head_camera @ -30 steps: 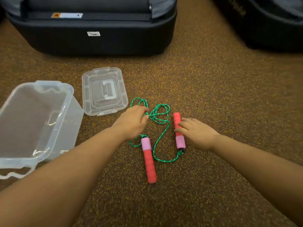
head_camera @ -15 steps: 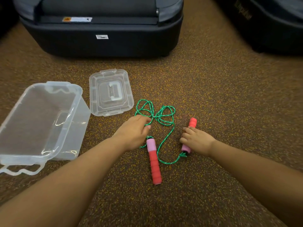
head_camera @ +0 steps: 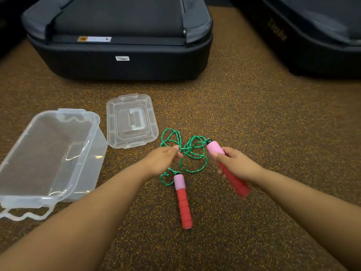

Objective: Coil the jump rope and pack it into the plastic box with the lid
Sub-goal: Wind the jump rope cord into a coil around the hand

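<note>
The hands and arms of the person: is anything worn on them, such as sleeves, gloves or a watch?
Nothing is worn. The left hand and the right hand have no gloves or visible rings, both wrists show no watch or band, and both forearms are bare, with no sleeve in view.

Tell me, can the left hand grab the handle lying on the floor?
Probably yes. The handle on the floor lies bare just below the left hand, with nothing over it. That hand pinches the green rope now, so it would likely let go first.

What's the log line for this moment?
phase: coiling start | right hand: grips one handle | left hand: pinches green rope | other handle: floor | box: open | lid: beside
</note>
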Demonstrator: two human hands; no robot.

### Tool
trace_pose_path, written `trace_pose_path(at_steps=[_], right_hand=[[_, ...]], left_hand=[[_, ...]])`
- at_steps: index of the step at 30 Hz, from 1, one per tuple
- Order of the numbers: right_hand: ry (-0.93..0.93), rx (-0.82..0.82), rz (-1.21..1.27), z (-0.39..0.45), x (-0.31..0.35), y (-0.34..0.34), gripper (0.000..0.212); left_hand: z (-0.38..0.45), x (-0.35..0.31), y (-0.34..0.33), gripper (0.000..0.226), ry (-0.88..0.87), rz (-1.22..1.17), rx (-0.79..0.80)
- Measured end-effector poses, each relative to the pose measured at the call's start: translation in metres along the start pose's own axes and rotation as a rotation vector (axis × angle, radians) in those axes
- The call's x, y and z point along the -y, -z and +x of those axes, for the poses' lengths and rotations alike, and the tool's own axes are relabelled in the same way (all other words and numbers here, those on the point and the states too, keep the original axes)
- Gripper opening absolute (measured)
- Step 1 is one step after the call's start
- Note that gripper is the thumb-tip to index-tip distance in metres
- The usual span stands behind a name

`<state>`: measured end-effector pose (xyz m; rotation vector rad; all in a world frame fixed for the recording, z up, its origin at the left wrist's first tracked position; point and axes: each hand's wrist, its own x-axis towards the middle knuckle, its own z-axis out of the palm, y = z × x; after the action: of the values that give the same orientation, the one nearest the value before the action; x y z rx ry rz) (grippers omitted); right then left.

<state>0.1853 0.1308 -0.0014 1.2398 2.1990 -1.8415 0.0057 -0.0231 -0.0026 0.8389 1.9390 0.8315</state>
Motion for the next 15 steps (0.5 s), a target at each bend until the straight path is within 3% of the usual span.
trace_pose_path(at_steps=[6,11,15], right_hand=[[0.042,0.048,0.254,-0.013,0.021,-0.013,0.008],[0.189,0.104,0.261,-0.028,0.036,-0.029,0.017],[0.287,0.159,0.231,-0.039,0.041,-0.038,0.018]], left_hand=[[-0.004,-0.021,-0.005,0.06,0.047,-0.151,0.058],[0.0,-0.026,-0.006,0.077,0.114,-0.336,0.134],[-0.001,-0.03,-0.001,0.092,0.145,-0.669,0.237]])
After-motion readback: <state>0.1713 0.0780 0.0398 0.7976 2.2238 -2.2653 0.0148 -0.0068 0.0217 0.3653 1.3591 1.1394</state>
